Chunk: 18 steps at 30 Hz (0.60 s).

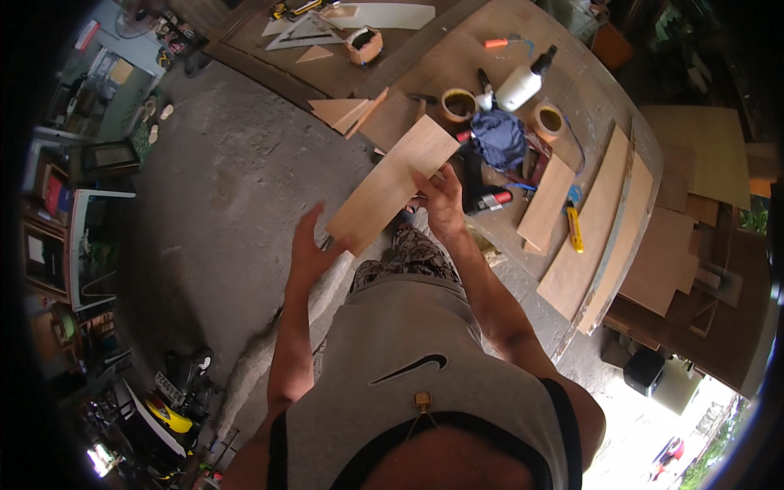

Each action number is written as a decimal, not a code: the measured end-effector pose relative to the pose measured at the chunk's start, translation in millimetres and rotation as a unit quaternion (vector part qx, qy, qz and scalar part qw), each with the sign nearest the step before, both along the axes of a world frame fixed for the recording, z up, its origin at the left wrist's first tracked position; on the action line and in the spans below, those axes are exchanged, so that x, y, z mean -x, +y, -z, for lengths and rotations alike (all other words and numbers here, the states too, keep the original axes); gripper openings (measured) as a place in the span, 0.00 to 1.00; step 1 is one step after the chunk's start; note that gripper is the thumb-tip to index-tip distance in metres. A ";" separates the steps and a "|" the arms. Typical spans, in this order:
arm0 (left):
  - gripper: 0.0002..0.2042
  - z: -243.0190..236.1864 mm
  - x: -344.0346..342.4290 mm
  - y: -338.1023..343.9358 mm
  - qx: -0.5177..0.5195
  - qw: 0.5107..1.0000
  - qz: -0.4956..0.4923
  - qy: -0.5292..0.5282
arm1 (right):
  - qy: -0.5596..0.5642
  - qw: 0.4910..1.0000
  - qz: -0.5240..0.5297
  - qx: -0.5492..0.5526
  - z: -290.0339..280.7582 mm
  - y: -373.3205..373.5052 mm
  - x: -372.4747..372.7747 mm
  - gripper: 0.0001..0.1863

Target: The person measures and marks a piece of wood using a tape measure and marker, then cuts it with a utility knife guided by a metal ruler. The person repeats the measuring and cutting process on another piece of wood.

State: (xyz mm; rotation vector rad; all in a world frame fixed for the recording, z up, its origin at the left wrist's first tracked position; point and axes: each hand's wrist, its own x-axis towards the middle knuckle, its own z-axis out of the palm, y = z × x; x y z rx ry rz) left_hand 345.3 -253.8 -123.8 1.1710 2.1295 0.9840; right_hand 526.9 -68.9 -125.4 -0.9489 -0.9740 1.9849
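A pale rectangular wooden board (384, 188) is held at a slant in front of my body. My right hand (442, 202) grips its right-hand edge, thumb on the upper face and fingers curled at the side. By the board's lower left end is my left hand (314, 249), slightly blurred, fingers spread and pointing away from me. Its thumb side meets or overlaps the board's corner; I cannot tell how firmly they touch. The underside of the board is hidden.
On the workbench (592, 77) to the right lie tape rolls (548, 121), a white bottle (519, 88), a dark blue cloth (499, 140), a yellow utility knife (575, 227) and long wooden strips (592, 233). Thin wooden offcuts (339, 112) jut from its edge. A motorcycle (163, 412) stands lower left.
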 end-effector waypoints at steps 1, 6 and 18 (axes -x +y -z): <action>0.46 -13.3 6.6 15.2 -0.053 0.992 0.022 0.113 | 0.007 1.000 -0.009 -0.002 -4.7 4.1 15.0 0.22; 0.52 -41.4 37.0 95.9 -0.046 0.979 0.027 0.196 | 0.068 0.993 -0.094 0.030 -22.2 20.6 97.1 0.19; 0.48 -20.4 221.0 147.5 0.031 0.994 -0.106 0.003 | -0.127 0.983 -0.071 -0.112 17.0 186.1 165.5 0.10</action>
